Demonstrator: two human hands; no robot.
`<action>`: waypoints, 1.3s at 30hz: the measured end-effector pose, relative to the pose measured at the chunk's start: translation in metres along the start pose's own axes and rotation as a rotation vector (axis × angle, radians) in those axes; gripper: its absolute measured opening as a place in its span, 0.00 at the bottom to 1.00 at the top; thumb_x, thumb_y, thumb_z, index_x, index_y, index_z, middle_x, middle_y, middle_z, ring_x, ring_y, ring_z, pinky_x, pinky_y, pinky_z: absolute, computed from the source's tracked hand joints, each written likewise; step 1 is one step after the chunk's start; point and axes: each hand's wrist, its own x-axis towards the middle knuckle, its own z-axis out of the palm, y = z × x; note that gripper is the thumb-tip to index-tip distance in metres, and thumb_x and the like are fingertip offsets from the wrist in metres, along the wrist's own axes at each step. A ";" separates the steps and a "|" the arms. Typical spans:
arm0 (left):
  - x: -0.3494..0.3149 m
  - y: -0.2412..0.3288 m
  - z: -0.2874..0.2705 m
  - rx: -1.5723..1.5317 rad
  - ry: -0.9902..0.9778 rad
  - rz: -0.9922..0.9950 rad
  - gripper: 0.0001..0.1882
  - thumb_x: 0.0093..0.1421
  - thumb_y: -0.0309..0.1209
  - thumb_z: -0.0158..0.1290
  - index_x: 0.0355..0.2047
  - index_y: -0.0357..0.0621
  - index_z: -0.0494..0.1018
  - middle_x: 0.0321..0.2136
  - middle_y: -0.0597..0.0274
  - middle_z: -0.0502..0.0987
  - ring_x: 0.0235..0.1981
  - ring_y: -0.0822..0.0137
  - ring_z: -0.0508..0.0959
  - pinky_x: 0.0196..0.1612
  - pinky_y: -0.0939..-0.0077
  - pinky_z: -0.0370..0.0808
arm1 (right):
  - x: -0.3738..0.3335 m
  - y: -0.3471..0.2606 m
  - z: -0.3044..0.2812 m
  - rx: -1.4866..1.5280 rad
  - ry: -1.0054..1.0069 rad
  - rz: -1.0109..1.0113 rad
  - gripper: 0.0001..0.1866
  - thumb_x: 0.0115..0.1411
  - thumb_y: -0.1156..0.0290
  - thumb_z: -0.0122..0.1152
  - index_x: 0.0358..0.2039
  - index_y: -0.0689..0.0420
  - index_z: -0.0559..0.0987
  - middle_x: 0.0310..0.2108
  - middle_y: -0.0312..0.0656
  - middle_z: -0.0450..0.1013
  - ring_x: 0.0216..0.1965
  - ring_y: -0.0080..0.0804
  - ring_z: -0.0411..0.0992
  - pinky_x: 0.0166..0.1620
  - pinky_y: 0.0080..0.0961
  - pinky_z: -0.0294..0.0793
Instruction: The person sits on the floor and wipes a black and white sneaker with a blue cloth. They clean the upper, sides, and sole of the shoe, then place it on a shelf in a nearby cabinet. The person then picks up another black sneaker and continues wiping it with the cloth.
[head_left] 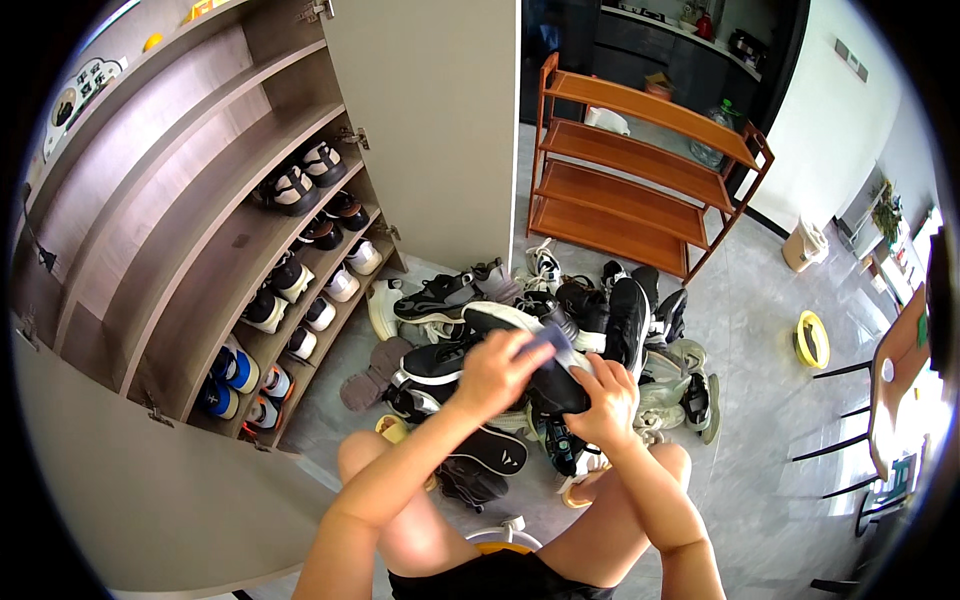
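Over a heap of footwear, my right hand [608, 402] is closed round one end of a black shoe [556, 388] with a white sole. My left hand [495, 376] pinches a small bluish-grey cloth-like piece [547, 346] against the side of that shoe. Motion blurs this piece, and its exact kind is unclear. Beneath and around both hands lie several sneakers, among them a black sneaker [628, 322] to the right and a dark shoe with a black sole [492, 450] turned up nearer my knees.
An open shoe cabinet [190, 250] at the left holds several pairs, including blue sneakers [234, 366]. Its door [430, 130] stands behind the heap. Farther back is a brown shoe rack [625, 185]. A yellow basin [812, 340], a bin [803, 247] and a table [897, 370] stand to the right.
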 end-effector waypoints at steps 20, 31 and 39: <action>0.016 -0.047 -0.005 0.175 0.260 -0.189 0.27 0.48 0.22 0.56 0.49 0.58 0.76 0.43 0.58 0.74 0.39 0.54 0.74 0.39 0.63 0.75 | 0.000 0.013 -0.003 0.280 -0.086 0.313 0.24 0.35 0.69 0.66 0.38 0.54 0.83 0.47 0.46 0.76 0.46 0.45 0.74 0.53 0.36 0.71; -0.003 0.011 0.007 -0.146 0.060 0.093 0.26 0.47 0.23 0.55 0.49 0.56 0.76 0.42 0.59 0.72 0.38 0.55 0.73 0.41 0.63 0.74 | -0.002 0.011 0.005 0.379 -0.178 0.499 0.24 0.37 0.71 0.66 0.41 0.55 0.83 0.46 0.49 0.77 0.51 0.44 0.73 0.57 0.34 0.69; 0.009 -0.068 -0.008 0.181 0.307 -0.290 0.29 0.48 0.18 0.53 0.51 0.58 0.75 0.44 0.55 0.74 0.42 0.51 0.73 0.44 0.59 0.74 | -0.018 0.033 0.017 0.836 -0.218 0.652 0.23 0.41 0.75 0.62 0.43 0.59 0.81 0.46 0.48 0.77 0.50 0.39 0.74 0.56 0.28 0.68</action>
